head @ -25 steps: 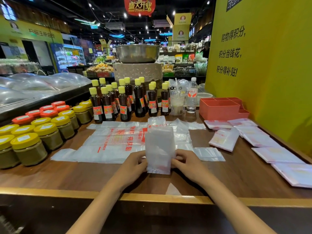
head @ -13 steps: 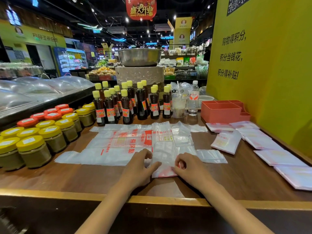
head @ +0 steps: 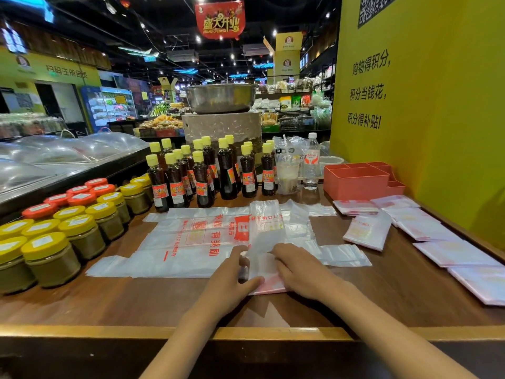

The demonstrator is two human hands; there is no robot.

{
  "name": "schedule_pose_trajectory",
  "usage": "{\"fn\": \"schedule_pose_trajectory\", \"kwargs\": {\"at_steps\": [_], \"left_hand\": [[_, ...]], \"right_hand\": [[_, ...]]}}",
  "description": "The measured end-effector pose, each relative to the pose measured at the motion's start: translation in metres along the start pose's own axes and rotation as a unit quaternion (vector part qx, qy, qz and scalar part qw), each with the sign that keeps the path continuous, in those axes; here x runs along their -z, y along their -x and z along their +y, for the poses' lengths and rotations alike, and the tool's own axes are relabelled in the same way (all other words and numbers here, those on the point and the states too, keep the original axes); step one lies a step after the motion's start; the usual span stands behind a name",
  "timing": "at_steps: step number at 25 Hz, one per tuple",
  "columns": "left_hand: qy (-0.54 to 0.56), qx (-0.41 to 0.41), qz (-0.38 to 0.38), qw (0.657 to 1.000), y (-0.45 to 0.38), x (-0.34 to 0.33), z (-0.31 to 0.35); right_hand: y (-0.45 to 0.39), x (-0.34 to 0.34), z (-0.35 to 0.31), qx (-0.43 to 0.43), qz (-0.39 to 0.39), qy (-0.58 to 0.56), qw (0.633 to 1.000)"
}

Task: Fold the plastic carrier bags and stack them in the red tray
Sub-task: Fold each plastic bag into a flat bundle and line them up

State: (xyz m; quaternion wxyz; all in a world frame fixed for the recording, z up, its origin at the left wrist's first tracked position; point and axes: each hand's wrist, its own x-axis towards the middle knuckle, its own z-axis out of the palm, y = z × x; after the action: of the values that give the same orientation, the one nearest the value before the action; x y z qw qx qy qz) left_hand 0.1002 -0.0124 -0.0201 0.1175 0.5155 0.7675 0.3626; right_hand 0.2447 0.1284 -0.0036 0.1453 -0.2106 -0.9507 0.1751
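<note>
Bag in work: a narrow folded strip of carrier bag [head: 266,236] lies on the desk [head: 404,291], running from near the dark bottles [head: 202,173] towards the near edge, on top of a flat printed bag [head: 191,239].
Left hand [head: 232,280]: rests on the strip's near left edge, thumb pressed flat on the film; the fingers look relaxed, not curled round anything.
Right hand [head: 297,269]: lies palm down on the strip's near right side, fingers straight, holding it flat.
Red tray [head: 358,181]: far right, against the yellow wall, well apart from the strip; nothing can be seen inside it from here.
Folded bags [head: 369,231]: several lie loose on the desk near the tray.
Handling: the film looks thin, very light, limp and slick, likely to spring open or slide.
Hold: probably best pinched at the near end through all layers, creased under a flat palm.
</note>
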Motion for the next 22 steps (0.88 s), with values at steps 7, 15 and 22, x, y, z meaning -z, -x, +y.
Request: {"fn": "schedule_pose_trajectory", "kwargs": {"at_steps": [7,15,22], "left_hand": [[-0.015,-0.021,-0.011,1.000,-0.003,-0.003,-0.008],[-0.118,-0.037,-0.060,0.991,-0.005,-0.009,-0.012],[-0.214,-0.078,-0.054,0.972,-0.003,-0.007,-0.001]], "right_hand": [[-0.050,-0.004,0.006,-0.067,-0.075,0.104,0.989],[-0.049,-0.007,0.005,-0.073,-0.032,0.092,0.993],[-0.007,-0.012,0.027,-0.058,-0.102,0.109,0.987]]}}
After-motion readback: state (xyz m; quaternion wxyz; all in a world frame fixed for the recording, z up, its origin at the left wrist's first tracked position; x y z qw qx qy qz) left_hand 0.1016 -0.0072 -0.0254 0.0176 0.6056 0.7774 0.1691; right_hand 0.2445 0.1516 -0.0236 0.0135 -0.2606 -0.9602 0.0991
